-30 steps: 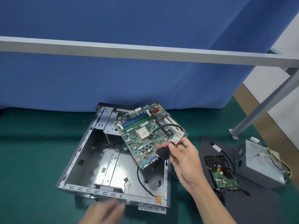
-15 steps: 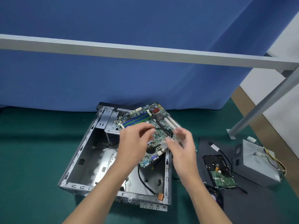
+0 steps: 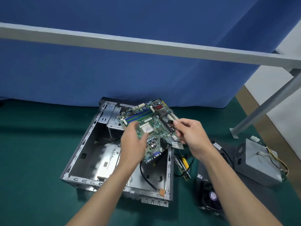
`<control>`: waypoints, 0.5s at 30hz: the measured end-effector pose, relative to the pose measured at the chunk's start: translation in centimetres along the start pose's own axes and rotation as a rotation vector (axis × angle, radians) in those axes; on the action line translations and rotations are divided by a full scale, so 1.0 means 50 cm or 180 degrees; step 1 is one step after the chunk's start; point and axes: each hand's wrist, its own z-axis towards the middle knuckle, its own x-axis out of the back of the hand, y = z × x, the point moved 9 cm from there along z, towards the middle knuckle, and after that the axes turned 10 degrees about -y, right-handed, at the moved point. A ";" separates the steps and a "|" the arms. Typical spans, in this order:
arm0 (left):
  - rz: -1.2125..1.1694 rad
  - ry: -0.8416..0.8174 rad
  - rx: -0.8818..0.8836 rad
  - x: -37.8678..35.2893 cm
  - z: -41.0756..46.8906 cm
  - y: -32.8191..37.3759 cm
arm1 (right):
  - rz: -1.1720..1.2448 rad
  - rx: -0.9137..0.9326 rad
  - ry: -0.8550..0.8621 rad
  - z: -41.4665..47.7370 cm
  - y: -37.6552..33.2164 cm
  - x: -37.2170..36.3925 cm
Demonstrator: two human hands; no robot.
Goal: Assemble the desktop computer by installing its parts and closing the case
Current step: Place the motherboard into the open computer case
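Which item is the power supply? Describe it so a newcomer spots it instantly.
Start at the open metal case mid-frame, then look right onto the dark mat. The power supply is the plain grey box at its far right edge, the only item there trailing yellow and black wires, unlike the round black fan nearer the camera.
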 end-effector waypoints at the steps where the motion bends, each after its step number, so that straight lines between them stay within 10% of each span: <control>1: -0.0232 -0.0067 0.0749 -0.015 -0.013 -0.069 | -0.0001 -0.0053 0.0003 0.000 0.005 0.004; 4: -0.1339 -0.0436 0.2183 -0.090 -0.074 -0.205 | -0.0093 -0.0043 -0.0055 0.006 0.002 0.005; 8: -0.3156 -0.0671 0.2419 -0.164 -0.089 -0.232 | -0.0219 0.0126 0.0052 0.025 -0.035 0.010; 15: -0.2299 -0.0332 0.1936 -0.105 -0.026 -0.216 | -0.1949 0.0894 -0.0059 0.067 -0.133 -0.016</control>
